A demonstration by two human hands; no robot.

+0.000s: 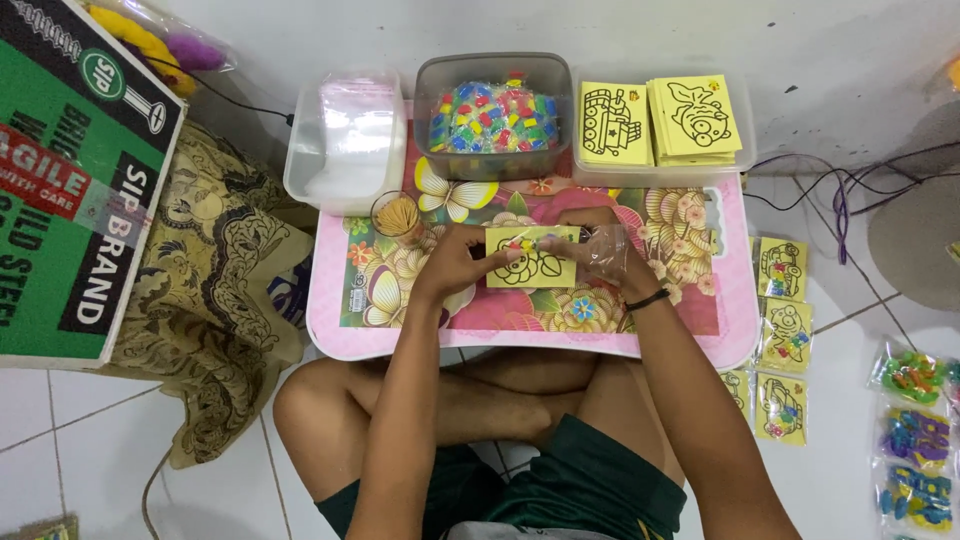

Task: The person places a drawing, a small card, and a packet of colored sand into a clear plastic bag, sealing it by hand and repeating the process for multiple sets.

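Pinching a square yellow card, left hand and right hand grip its crinkly clear sleeve.

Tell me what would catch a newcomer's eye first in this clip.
Probably the yellow card with a flower outline, held by the left hand and right hand over the pink flowered table. Behind it, the clear tub of bright little packets sits between a tub of plastic bags and a tray of yellow cards.
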